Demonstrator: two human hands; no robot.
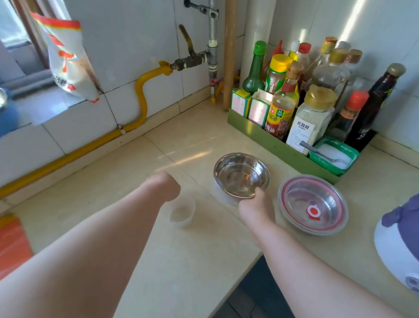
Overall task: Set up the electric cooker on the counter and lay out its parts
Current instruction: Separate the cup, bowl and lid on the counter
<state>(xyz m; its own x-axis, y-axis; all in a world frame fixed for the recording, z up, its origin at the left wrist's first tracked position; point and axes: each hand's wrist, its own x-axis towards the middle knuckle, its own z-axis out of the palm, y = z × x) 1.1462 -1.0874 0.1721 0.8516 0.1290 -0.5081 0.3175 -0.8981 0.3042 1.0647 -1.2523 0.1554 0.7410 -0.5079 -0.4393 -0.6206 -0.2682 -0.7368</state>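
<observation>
So nearest the camera, the left hand [163, 184] curls over a clear plastic cup [182, 213] on the counter [183, 266] (can't tell if it's actually gripping), while the right hand [257, 208] pinches the rim of a steel bowl [240, 174]. Beside that sits a red-ringed lid [313, 203], the white-and-purple cooker [415, 237] at far right, and the condiment rack [283, 148] behind.

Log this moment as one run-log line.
right hand: gripping steel bowl rim | left hand: at clear cup | lidded bowl: right of it | cooker: right edge
</observation>
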